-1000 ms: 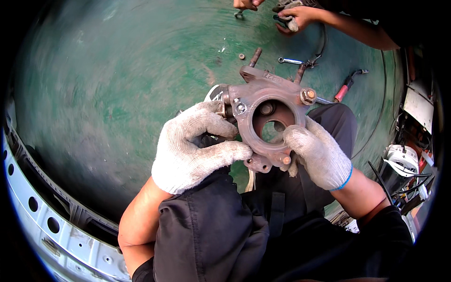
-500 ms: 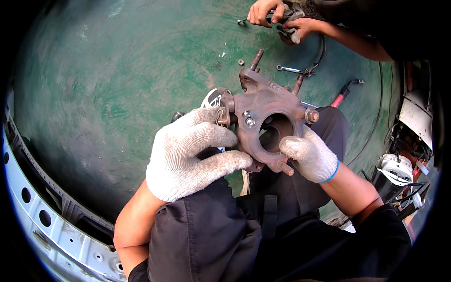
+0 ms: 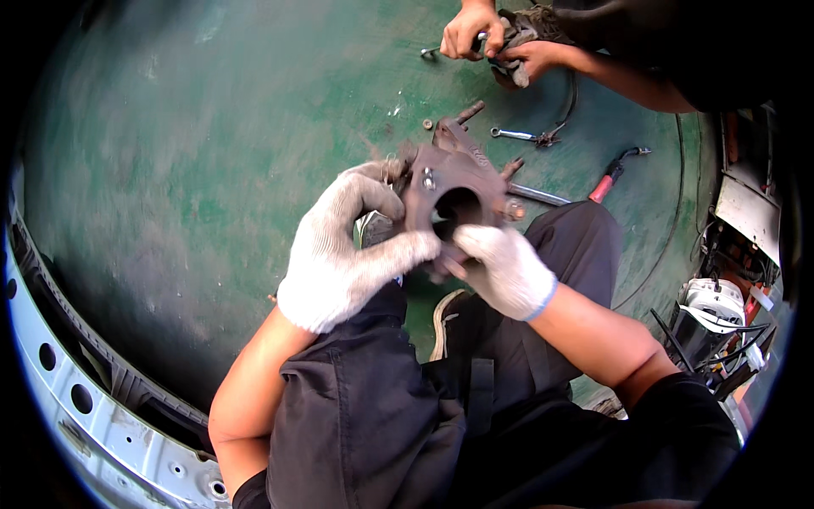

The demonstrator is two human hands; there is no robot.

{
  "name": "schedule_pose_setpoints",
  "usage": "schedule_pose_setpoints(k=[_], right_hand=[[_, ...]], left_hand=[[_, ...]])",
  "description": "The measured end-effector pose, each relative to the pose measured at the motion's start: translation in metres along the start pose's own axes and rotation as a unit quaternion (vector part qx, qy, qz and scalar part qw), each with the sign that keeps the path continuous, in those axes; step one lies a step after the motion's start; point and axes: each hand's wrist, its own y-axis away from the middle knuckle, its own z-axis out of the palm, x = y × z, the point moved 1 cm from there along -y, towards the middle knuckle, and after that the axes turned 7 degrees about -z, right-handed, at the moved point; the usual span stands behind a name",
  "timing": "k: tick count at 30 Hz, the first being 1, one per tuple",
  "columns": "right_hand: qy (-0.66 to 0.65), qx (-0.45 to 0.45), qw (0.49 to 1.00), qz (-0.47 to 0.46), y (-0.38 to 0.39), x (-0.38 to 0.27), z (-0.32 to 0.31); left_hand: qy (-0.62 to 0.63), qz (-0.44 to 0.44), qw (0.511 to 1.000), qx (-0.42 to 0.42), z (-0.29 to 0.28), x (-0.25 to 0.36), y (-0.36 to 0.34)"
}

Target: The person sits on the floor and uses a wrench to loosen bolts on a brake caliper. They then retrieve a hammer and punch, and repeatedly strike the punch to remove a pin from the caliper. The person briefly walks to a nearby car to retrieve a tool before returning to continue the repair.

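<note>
A rusty cast-metal housing [image 3: 462, 168] with a large round bore and several protruding studs is held up above my knees, slightly blurred by motion. My left hand [image 3: 335, 250], in a white knit glove, grips its left side, thumb below and fingers near a small lever with a clip. On the lower right, my right hand [image 3: 509, 273], gloved the same way, has its thumb at the rim of the bore and its other fingers hidden behind. A small bright bolt end [image 3: 428, 179] shows on the face above the bore.
On the green floor [image 3: 212, 153] lie a combination wrench [image 3: 517, 134], a red-handled tool [image 3: 605, 182], a metal bar [image 3: 539, 195] and a small nut [image 3: 427, 124]. Another person's hands [image 3: 475, 32] hold a tool and gloves at top right. A pale perforated metal panel [image 3: 102, 424] curves along the left.
Both hands have carried the housing left and slightly up, tilting it. More of the metal bar on the floor now shows. The other person's hand has shifted on its tool.
</note>
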Motion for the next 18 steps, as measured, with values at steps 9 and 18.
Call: schedule_pose_setpoints(k=[9, 18], right_hand=[[-0.282, -0.003, 0.959, -0.04, -0.119, 0.074, -0.012], [0.132, 0.026, 0.989, 0.058, -0.104, 0.064, -0.034]], left_hand=[[-0.025, -0.167, 0.985, -0.028, -0.016, -0.045, -0.1], [-0.229, -0.052, 0.961, -0.149, -0.057, -0.1, -0.172]])
